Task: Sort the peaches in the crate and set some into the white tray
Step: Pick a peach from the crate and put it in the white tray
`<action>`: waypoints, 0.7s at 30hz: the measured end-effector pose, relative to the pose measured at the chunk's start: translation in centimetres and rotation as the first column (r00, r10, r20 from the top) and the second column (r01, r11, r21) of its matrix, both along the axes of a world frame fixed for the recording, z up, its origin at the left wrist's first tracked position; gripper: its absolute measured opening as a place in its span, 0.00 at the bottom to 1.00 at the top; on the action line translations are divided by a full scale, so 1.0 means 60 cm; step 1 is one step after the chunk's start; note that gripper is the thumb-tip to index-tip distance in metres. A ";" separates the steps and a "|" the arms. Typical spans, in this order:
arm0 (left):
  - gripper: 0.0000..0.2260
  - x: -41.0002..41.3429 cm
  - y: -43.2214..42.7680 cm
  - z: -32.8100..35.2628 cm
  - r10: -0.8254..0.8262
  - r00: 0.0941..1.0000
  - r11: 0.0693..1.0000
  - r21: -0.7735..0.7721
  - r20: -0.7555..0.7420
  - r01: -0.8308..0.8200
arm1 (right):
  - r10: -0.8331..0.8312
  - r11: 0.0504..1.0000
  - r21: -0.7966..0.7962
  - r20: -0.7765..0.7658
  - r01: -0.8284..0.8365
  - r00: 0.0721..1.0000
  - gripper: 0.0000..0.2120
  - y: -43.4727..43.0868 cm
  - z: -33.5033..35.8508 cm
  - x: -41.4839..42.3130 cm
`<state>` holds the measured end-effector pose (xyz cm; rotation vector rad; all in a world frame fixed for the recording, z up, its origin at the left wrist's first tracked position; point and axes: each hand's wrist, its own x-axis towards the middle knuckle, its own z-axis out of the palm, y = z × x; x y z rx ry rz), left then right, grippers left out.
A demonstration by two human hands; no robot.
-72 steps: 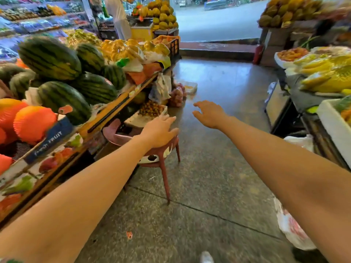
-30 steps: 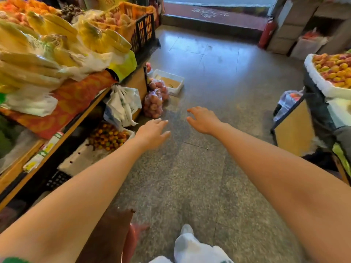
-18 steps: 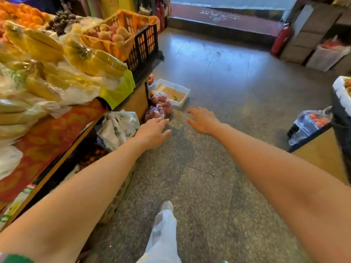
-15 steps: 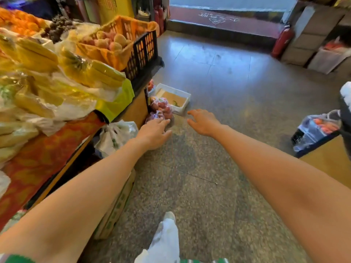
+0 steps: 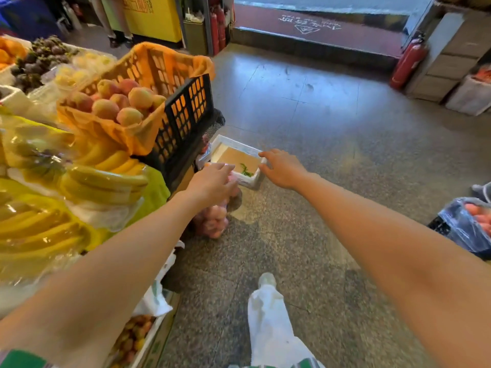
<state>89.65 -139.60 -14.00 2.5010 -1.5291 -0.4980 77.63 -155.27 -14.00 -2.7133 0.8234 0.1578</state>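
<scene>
Several peaches (image 5: 118, 102) lie in an orange-lined black crate (image 5: 186, 112) at the end of the stall on my left. A white foam tray (image 5: 233, 144) sits on the floor below it, holding brown paper and a small green sprig. My left hand (image 5: 212, 181) reaches out over the tray's near left corner, fingers apart, holding nothing. My right hand (image 5: 283, 168) hovers at the tray's right rim, fingers spread and empty; I cannot tell whether it touches the rim.
Wrapped bananas (image 5: 79, 181) cover the stall beside my left arm. A net bag of pink fruit (image 5: 212, 221) lies on the floor under my left wrist. A blue-bagged crate (image 5: 467, 224) stands at right, a red fire extinguisher (image 5: 406, 62) by the doorway.
I have walked forward along the stall; the crate and white tray are now much closer. Both hands have stretched out and now sit over the tray's edges.
</scene>
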 end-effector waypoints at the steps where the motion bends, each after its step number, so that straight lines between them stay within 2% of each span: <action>1: 0.22 0.020 -0.030 0.000 0.014 1.000 1.000 -0.001 0.001 -0.014 | 0.009 1.000 -0.001 -0.002 -0.009 1.000 0.22 -0.033 -0.001 0.025; 9: 0.24 0.173 -0.271 0.014 0.098 0.995 0.995 -0.036 0.015 -0.098 | 0.091 0.996 0.005 0.006 -0.091 0.996 0.21 -0.283 0.007 0.207; 21: 0.23 0.424 -0.520 0.023 0.153 0.982 0.981 -0.140 0.106 -0.138 | 0.182 0.983 -0.006 0.035 -0.182 0.983 0.21 -0.525 0.011 0.476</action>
